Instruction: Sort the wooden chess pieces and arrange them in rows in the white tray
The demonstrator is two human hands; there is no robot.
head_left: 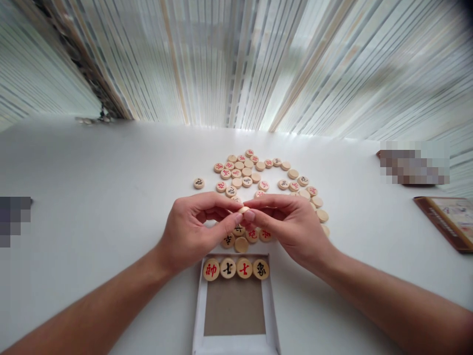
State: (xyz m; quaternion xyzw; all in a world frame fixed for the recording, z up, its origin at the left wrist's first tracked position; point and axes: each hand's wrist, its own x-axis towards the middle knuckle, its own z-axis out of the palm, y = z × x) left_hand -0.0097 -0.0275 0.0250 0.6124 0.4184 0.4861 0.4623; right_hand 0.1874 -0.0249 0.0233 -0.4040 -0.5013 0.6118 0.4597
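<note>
Disc of pale wood [244, 209] was pinched between the two hands, seemingly above the white table [111, 197], with its edge mostly toward the viewer, so no character could be read. In my judgement it was light, stiff and hard to break, perhaps slightly slippery, and the rim was the proper place to hold it. Left hand [192, 224] reached from eight o'clock, thumb and index finger nearly together on one edge; right hand [295, 224], from four o'clock, gripped the opposite edge similarly, its other fingers curled. Both wrists were turned inward. At six o'clock lay a shallow tray [274, 320], with four lettered discs [244, 269] along its far end. Around twelve o'clock were scattered loose discs [247, 182], and beyond them hung a striped curtain [221, 64].
</note>
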